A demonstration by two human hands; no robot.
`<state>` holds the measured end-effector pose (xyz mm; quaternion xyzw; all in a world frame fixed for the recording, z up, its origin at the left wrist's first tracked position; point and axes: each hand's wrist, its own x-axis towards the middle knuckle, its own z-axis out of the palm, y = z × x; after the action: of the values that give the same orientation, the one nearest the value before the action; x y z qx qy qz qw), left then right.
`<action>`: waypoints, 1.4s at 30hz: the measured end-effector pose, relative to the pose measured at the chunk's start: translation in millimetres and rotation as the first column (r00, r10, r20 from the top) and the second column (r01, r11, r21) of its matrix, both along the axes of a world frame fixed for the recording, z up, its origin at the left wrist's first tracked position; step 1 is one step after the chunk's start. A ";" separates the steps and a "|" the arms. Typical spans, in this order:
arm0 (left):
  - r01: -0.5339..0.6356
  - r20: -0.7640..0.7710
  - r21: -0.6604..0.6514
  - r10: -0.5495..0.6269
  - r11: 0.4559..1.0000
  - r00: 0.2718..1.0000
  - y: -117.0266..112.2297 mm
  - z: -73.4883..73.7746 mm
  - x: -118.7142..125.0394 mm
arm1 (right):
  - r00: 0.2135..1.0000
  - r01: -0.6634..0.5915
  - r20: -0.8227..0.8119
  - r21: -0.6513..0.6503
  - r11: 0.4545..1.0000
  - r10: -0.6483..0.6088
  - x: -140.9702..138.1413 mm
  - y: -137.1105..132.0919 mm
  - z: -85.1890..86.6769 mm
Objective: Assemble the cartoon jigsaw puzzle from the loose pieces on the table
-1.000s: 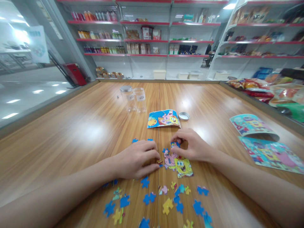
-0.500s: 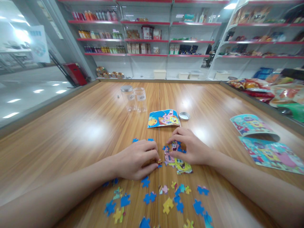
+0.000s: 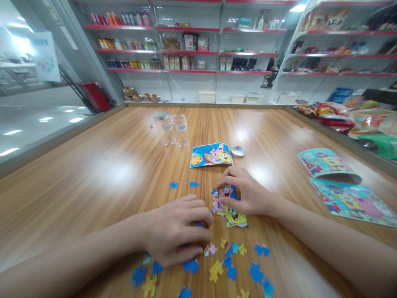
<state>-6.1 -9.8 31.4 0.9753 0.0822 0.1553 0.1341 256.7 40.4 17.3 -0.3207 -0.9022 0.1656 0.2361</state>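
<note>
My right hand [image 3: 245, 192] rests with thumb and curved fingers about a partly joined jigsaw puzzle [image 3: 235, 218], steadying it against the table. Pink and yellow cartoon figures show on the joined pieces; the hand covers some of them. To the left, my left hand [image 3: 181, 227] hovers low over loose pieces, its fingers curved and apart. A bit of blue shows between those fingers, partly hidden. Nearer me lie several loose pieces, among them a yellow puzzle piece [image 3: 216, 271] and a blue puzzle piece [image 3: 256, 272]. A picture card [image 3: 211, 155] lies beyond my hands.
Two clear jars, one a lidded jar [image 3: 164, 129] and one an open jar [image 3: 180, 131], stand farther back. A metal lid [image 3: 238, 151] lies beside the card. More picture sheets [image 3: 356, 200] are at the right, near bagged goods [image 3: 325, 114]. Stocked shelves [image 3: 189, 52] line the back.
My left hand has moved down toward the nearer pieces, uncovering two blue pieces behind it. The boat-coloured piece at its fingertips no longer shows. My right hand stays at the joined puzzle.
</note>
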 end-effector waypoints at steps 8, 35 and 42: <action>0.012 -0.026 -0.018 -0.013 1.000 1.000 1.4 1.3 0.0 | 1.000 0.002 0.000 -0.011 1.000 -0.002 0.4 0.2 -0.7; -0.114 -0.126 -0.270 0.082 0.956 0.989 -8.5 5.3 5.1 | 0.994 0.015 -0.108 -0.010 1.000 -0.016 2.2 4.7 -6.7; 0.027 -0.014 -0.370 -0.034 0.929 0.999 -10.7 6.8 8.0 | 0.974 -0.005 -0.227 -0.018 1.000 0.001 2.3 2.3 -6.6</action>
<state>1.9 -20.5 38.2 0.9352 0.0962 0.1253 0.3168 259.0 42.8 10.6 -0.3003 -0.8684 0.2096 0.3343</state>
